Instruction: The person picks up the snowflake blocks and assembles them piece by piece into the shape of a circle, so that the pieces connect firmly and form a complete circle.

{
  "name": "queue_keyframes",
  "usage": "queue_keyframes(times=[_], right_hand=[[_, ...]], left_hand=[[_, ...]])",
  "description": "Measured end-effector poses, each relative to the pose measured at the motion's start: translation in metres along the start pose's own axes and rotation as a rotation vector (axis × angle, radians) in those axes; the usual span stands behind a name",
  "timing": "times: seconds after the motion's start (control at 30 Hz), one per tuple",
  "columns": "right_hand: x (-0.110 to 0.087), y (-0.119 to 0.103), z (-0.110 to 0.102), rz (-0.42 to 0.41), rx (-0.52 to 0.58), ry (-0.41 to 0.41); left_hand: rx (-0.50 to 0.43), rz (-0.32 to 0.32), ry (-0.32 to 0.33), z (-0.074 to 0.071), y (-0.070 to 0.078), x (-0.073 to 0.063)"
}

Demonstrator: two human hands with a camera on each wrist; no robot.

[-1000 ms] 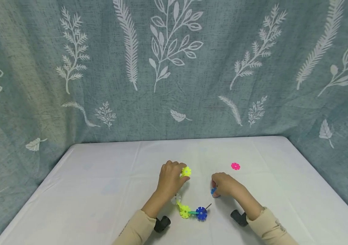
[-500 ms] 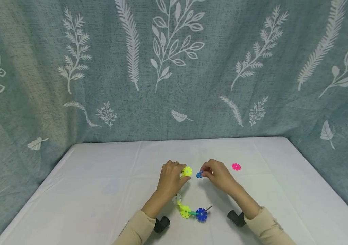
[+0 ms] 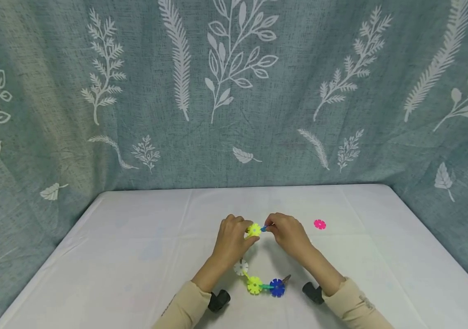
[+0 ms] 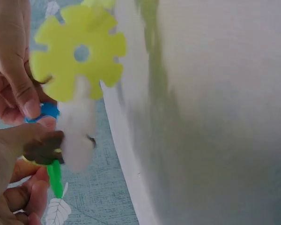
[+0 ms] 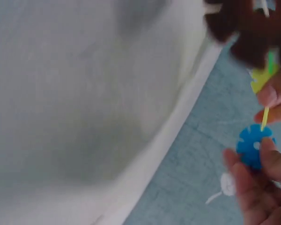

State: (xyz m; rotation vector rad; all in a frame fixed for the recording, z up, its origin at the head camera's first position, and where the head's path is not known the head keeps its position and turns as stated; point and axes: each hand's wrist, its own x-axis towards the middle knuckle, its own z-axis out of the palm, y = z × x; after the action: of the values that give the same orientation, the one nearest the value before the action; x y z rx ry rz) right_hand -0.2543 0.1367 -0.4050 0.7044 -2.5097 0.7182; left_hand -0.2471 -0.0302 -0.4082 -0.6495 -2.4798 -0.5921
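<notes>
My left hand (image 3: 231, 237) pinches a yellow notched plastic disc (image 3: 254, 230) between thumb and fingers. From that hand a chain of interlocked discs runs down: a white disc (image 3: 241, 267), another yellow one, a green disc (image 3: 266, 286) seen edge-on, a dark blue disc (image 3: 277, 288) and a brown disc (image 3: 286, 278) at the end. My right hand (image 3: 289, 234) pinches a light blue disc (image 5: 253, 145), its rim right at the edge of the yellow disc. In the left wrist view, a green disc (image 4: 55, 178) shows by the left fingers.
A loose pink disc (image 3: 320, 224) lies flat on the white-covered table (image 3: 143, 265), right of the hands. Behind the table hangs a teal curtain (image 3: 201, 151) with white leaf prints. Black wrist cameras sit at both cuffs.
My right hand has lifted the light blue disc from the right and brought it leftward to the yellow disc. The left hand stays nearly still; the chain's brown end has turned slightly.
</notes>
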Motion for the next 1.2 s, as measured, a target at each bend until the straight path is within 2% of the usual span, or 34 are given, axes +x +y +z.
queue_keyframes(times=[0.13, 0.23, 0.37, 0.57, 0.67, 0.8, 0.97, 1.07, 1.2], right_hand=[[0.000, -0.001, 0.005, -0.067, 0.023, 0.022], [0.001, -0.002, 0.007, -0.085, 0.027, 0.050], [0.004, -0.004, 0.008, -0.114, 0.016, 0.030], [0.006, -0.003, 0.006, -0.092, 0.078, -0.069], [0.007, -0.001, 0.007, -0.097, 0.112, -0.084], [0.008, 0.001, 0.008, -0.114, 0.119, -0.094], [0.010, 0.002, 0.009, -0.096, 0.143, -0.100], [0.012, 0.001, 0.009, -0.102, 0.170, -0.118], [0.012, 0.002, 0.006, -0.106, 0.220, -0.154]], left_hand=[[-0.016, 0.024, 0.011, 0.000, -0.001, 0.000], [-0.012, 0.047, 0.018, 0.000, -0.002, 0.002], [0.028, 0.069, 0.019, 0.000, -0.003, 0.004], [0.066, 0.012, -0.007, -0.002, -0.002, 0.002], [0.099, -0.021, -0.011, -0.004, -0.002, 0.000], [0.104, -0.045, 0.016, -0.003, -0.004, 0.000], [0.060, 0.031, 0.069, 0.000, -0.004, 0.003], [0.071, 0.089, 0.086, 0.001, -0.002, 0.004], [0.090, 0.105, 0.087, 0.003, -0.001, 0.004]])
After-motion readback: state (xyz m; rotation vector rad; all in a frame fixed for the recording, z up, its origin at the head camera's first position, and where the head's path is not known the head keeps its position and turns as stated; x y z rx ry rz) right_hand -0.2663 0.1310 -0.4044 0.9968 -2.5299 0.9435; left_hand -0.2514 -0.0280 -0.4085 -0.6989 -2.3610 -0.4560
